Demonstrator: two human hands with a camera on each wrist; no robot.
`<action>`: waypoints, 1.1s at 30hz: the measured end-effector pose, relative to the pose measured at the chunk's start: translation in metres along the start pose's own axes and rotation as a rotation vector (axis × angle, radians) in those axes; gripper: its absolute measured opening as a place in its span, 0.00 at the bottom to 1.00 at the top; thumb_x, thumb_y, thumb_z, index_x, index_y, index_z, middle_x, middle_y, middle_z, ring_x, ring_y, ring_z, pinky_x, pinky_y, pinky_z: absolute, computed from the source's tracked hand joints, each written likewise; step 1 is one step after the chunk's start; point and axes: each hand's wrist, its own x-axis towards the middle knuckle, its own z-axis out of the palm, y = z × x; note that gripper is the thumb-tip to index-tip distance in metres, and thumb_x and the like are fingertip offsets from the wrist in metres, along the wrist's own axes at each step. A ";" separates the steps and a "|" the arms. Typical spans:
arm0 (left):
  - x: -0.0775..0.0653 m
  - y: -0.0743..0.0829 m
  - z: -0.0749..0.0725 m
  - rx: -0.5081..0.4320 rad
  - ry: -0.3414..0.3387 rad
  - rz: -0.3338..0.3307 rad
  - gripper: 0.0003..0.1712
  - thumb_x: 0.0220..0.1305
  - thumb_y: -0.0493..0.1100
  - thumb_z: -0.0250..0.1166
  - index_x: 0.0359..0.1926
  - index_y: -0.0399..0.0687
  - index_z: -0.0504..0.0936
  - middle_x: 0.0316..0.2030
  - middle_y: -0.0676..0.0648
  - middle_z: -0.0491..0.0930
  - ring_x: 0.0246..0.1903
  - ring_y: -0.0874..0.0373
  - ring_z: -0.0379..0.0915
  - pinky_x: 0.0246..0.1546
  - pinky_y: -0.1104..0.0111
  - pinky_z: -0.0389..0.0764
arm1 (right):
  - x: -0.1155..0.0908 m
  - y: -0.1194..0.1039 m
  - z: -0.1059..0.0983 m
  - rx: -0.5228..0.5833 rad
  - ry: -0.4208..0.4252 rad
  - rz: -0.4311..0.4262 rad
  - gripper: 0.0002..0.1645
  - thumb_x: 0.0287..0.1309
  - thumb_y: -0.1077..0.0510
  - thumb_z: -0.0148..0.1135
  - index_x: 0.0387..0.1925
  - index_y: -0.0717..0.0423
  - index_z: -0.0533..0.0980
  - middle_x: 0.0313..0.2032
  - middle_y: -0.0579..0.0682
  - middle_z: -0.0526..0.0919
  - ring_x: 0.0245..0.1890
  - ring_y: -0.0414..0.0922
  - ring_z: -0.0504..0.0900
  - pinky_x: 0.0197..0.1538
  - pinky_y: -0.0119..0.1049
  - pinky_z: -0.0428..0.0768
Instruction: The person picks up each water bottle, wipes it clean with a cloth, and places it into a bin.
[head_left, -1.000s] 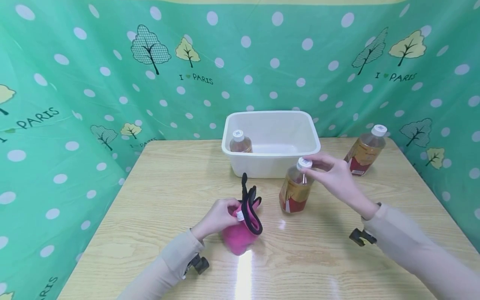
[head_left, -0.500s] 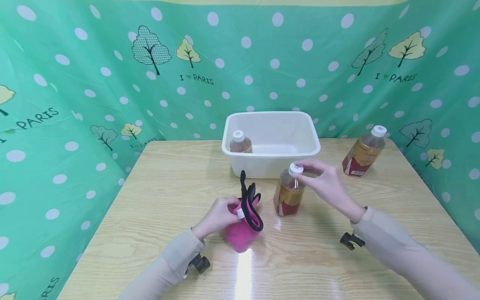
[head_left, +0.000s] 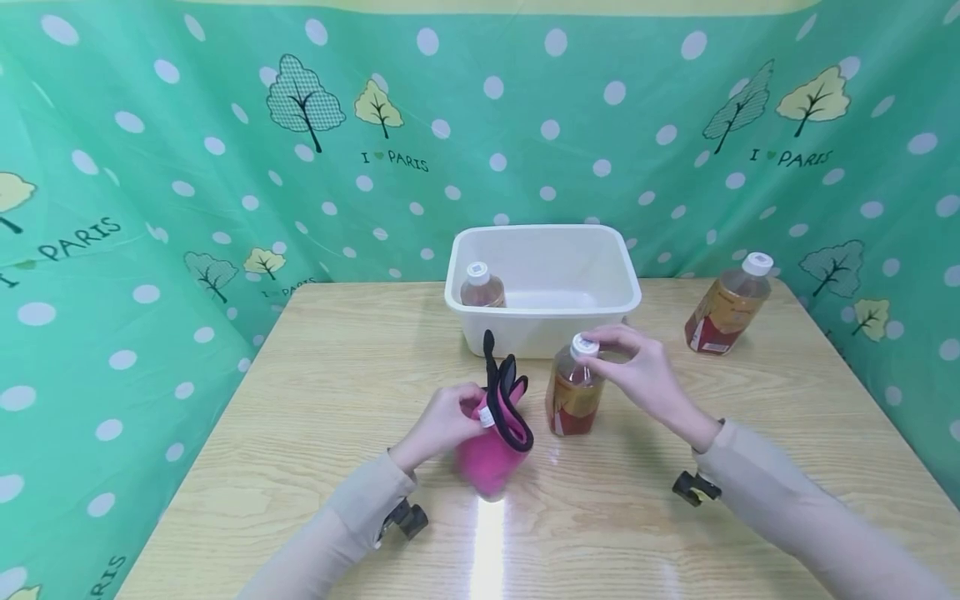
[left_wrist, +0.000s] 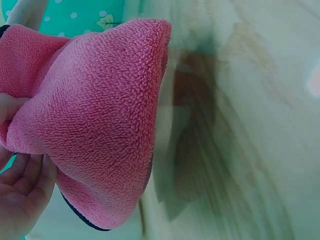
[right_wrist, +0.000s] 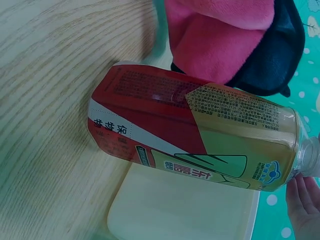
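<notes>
My left hand [head_left: 447, 421] pinches a folded pink cloth [head_left: 489, 462] with a black edge and a small white tag, held up over the table. In the left wrist view the fluffy pink cloth [left_wrist: 100, 95] hangs from the thumb and fingers. My right hand [head_left: 643, 375] grips the white cap of a drink bottle [head_left: 574, 402] with a red and gold label. That bottle stands near upright to the right of the cloth; whether its base touches the table I cannot tell. In the right wrist view the bottle [right_wrist: 195, 125] is close to the cloth, apparently unopened.
A white plastic tub [head_left: 543, 333] stands behind the held bottle, with another bottle [head_left: 482, 287] inside at its left. A third bottle [head_left: 727, 307] stands at the back right of the wooden table [head_left: 322, 367]. A green dotted curtain [head_left: 525, 150] encloses the back and sides.
My right hand has brought the bottle left and slightly nearer, closer to the cloth. My left hand has shifted the cloth slightly up and right.
</notes>
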 end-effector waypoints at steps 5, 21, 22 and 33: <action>0.008 -0.003 0.000 0.005 0.010 0.020 0.11 0.41 0.29 0.66 0.31 0.34 0.79 0.27 0.44 0.79 0.26 0.61 0.73 0.31 0.73 0.78 | -0.001 0.000 0.000 0.003 -0.003 -0.005 0.17 0.41 0.63 0.68 0.38 0.60 0.78 0.39 0.49 0.80 0.40 0.33 0.76 0.45 0.32 0.77; 0.034 0.013 -0.002 0.019 0.029 0.103 0.11 0.41 0.30 0.65 0.31 0.36 0.79 0.28 0.45 0.79 0.28 0.60 0.74 0.31 0.73 0.78 | 0.000 0.000 -0.006 0.066 -0.059 0.076 0.18 0.43 0.59 0.67 0.40 0.61 0.78 0.41 0.54 0.79 0.39 0.33 0.78 0.43 0.30 0.77; 0.036 0.014 -0.001 0.021 0.027 0.106 0.11 0.42 0.30 0.65 0.32 0.36 0.79 0.28 0.45 0.79 0.28 0.60 0.74 0.31 0.73 0.78 | 0.000 0.000 -0.006 0.066 -0.061 0.079 0.18 0.44 0.59 0.67 0.40 0.61 0.78 0.41 0.54 0.79 0.39 0.33 0.78 0.43 0.31 0.78; 0.048 0.022 0.009 0.013 0.051 0.161 0.10 0.41 0.29 0.64 0.31 0.35 0.79 0.28 0.44 0.79 0.27 0.59 0.75 0.30 0.75 0.78 | 0.002 -0.001 -0.010 0.092 -0.143 0.128 0.19 0.47 0.57 0.64 0.43 0.61 0.77 0.42 0.55 0.78 0.38 0.36 0.79 0.41 0.28 0.78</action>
